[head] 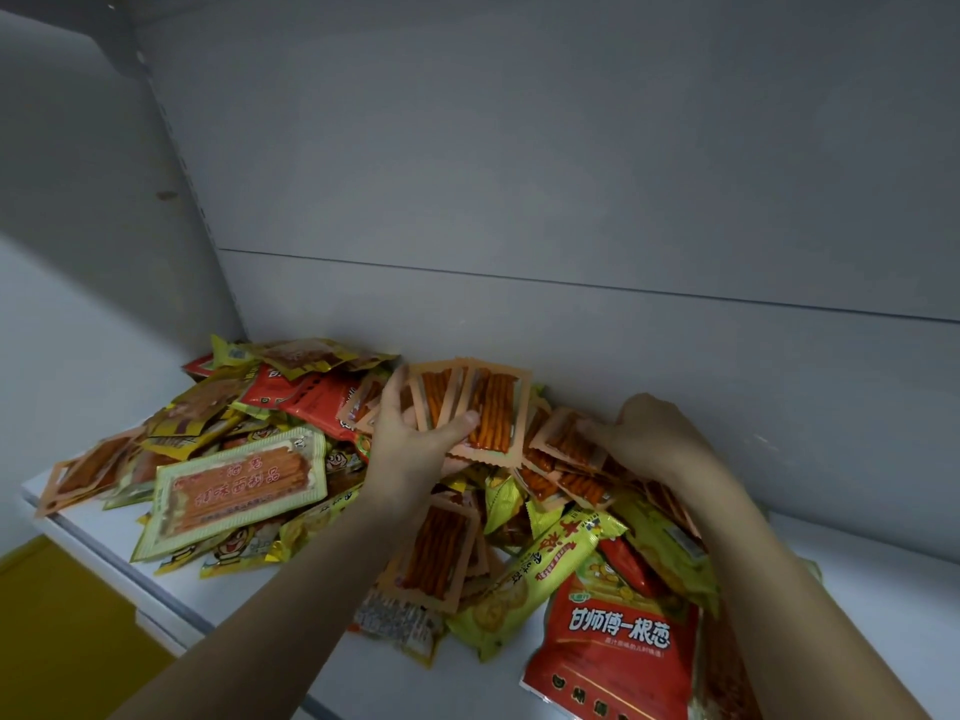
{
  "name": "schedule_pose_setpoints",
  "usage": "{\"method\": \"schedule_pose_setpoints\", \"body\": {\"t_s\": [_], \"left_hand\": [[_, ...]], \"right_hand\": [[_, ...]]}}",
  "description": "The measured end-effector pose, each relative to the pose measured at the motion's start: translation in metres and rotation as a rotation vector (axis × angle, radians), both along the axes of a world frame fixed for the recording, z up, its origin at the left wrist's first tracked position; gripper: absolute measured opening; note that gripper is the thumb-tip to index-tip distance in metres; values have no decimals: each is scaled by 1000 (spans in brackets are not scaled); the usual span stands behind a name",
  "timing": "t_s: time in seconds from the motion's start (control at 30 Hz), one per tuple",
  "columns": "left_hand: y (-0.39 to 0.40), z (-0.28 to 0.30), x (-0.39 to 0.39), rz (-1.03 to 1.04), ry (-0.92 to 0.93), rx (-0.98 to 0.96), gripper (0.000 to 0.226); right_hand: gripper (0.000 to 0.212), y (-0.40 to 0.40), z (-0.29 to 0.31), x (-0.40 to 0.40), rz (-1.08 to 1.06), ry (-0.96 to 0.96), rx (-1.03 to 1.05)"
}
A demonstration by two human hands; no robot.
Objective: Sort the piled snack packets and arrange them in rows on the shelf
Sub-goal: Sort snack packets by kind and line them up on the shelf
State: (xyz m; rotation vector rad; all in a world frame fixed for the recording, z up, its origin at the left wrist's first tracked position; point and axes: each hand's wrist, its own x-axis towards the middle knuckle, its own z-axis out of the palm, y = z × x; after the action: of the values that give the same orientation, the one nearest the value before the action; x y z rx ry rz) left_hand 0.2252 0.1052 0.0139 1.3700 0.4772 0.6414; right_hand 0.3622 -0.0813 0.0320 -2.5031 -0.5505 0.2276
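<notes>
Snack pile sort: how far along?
Early. Done: no row on the shelf yet. In hand: the left hand holds a fan of orange strip packets; the right hand pinches another orange packet in the pile. Left: nearly everything, red, green and yellow packets still mixed.

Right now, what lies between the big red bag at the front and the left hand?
In the head view, between the big red bag and the left hand lie a long green packet and an orange-bordered stick packet, both in the pile.
</notes>
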Motion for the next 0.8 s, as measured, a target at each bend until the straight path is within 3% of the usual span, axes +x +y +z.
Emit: {"method": "schedule_pose_setpoints", "body": {"t_s": [0.17, 0.3, 0.4, 0.6, 0.7, 0.8], "left_hand": [[-8, -4, -13, -35, -5, 8, 69], [-20, -10, -23, -35, -15, -54, 45], [-27, -16, -28, -37, -1, -98, 35], [-35, -12, -37, -31, -11, -228, 27], [-37, -4, -45, -21, -26, -317, 25], [-38, 1, -58, -3, -54, -327, 39]], "right_hand": [[54, 7, -7, -4, 1, 9, -59], [43, 8, -4, -2, 23, 65, 37], [40, 10, -1, -9, 63, 53, -15], [61, 13, -8, -37, 85, -166, -125], [65, 17, -6, -49, 64, -156, -25], [57, 12, 4, -62, 49, -145, 117]]}}
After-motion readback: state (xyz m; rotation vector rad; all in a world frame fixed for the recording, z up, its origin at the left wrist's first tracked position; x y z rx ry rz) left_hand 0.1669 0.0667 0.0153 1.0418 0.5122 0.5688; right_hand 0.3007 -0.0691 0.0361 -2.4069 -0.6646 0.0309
